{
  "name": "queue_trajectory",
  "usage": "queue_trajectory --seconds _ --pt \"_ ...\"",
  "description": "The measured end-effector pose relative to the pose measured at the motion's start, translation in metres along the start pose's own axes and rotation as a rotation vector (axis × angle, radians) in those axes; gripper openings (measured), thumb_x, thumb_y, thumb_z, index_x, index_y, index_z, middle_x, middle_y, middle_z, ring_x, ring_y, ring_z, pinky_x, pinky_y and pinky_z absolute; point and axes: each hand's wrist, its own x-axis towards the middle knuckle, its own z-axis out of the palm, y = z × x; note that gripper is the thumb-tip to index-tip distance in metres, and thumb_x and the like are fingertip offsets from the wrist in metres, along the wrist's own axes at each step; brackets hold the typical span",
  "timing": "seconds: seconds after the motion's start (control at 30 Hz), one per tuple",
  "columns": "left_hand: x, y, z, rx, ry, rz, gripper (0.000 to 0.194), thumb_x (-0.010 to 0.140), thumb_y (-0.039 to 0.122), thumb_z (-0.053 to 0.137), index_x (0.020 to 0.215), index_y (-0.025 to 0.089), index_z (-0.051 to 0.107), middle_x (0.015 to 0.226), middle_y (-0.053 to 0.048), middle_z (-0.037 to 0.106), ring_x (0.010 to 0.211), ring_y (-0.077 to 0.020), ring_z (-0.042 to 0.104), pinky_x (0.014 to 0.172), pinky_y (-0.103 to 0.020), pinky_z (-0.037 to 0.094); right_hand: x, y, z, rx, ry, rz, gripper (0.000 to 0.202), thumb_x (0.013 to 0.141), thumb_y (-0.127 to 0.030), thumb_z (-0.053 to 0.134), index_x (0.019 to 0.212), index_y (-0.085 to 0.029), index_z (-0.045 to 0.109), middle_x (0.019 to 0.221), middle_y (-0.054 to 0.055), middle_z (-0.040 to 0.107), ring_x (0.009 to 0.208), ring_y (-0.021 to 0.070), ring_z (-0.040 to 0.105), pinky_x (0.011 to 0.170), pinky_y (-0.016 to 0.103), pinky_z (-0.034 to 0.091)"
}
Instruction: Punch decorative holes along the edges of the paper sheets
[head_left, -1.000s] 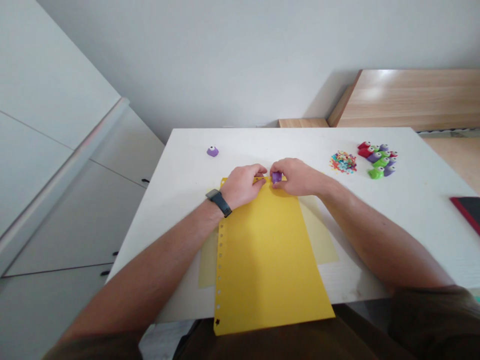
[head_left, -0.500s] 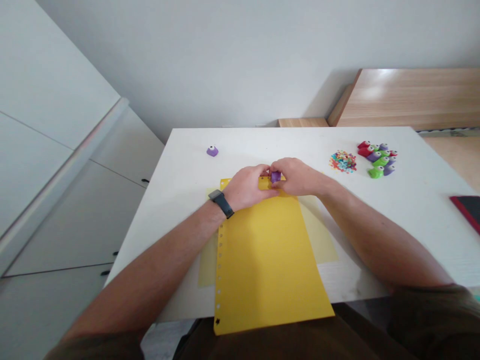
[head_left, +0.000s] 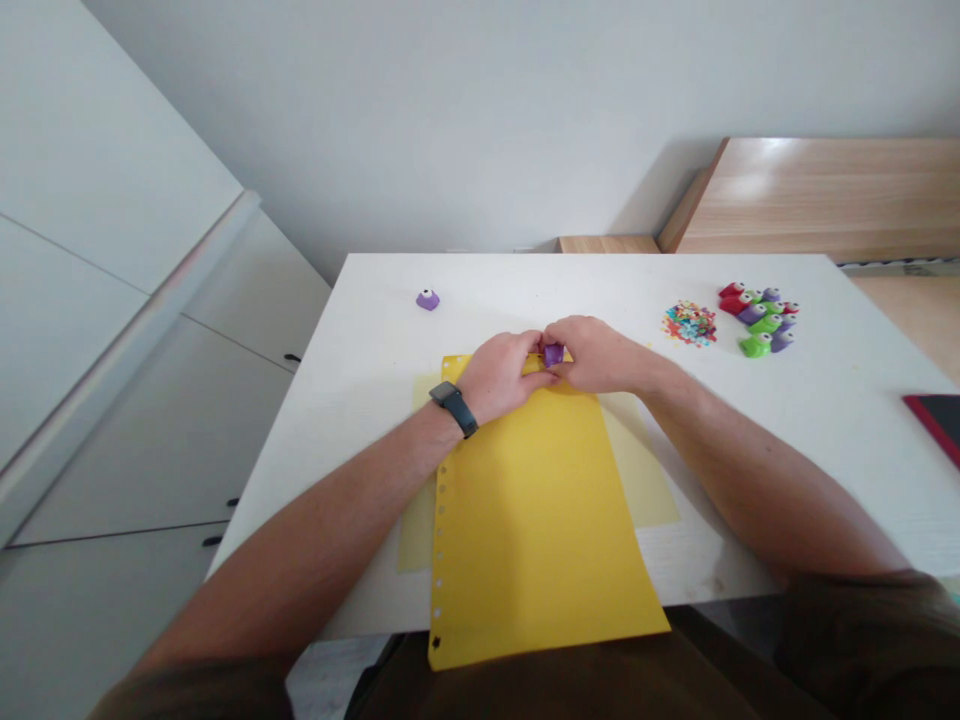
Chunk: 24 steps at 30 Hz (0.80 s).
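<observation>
A small purple craft punch [head_left: 553, 355] sits at the top edge of a yellow paper sheet [head_left: 555, 520]. My right hand [head_left: 596, 355] is closed around the punch, thumb below and fingers above. From the other side, my left hand [head_left: 501, 378] curls at the sheet's top edge; its thumb lies on the paper and its fingertips come close to the punch. The grip is partly hidden where the hands meet. A row of small punched holes runs down the sheet's left edge, with a dark star-shaped one at the bottom corner.
Another purple punch [head_left: 427, 299] stands at the back left of the white table [head_left: 360, 340]. To the right lie a pile of colourful paper cutouts [head_left: 689, 324] and a cluster of several red, green and purple punches [head_left: 765, 320]. A pale yellow sheet [head_left: 649, 480] lies underneath. A dark red-edged object [head_left: 934, 420] is at far right.
My left hand and wrist have shifted slightly right, with the thumb nearer the punch. My right hand keeps its hold at the sheet's top edge. The view has moved a little.
</observation>
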Motion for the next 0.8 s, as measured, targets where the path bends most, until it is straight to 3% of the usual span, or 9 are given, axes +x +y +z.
queue_trajectory --seconds 0.8 --pt "0.0004 -0.0026 -0.0042 0.01 -0.042 0.043 0.036 0.086 0.041 0.072 0.115 0.02 0.065 0.109 -0.007 0.075 0.101 -0.0282 0.069 0.087 -0.038 0.05 -0.002 -0.0005 0.0032 0.03 0.036 -0.022 0.014 0.08 -0.03 0.064 0.089 -0.019 0.066 0.091 0.007 0.072 0.082 0.0208 0.065 0.07 0.027 0.04"
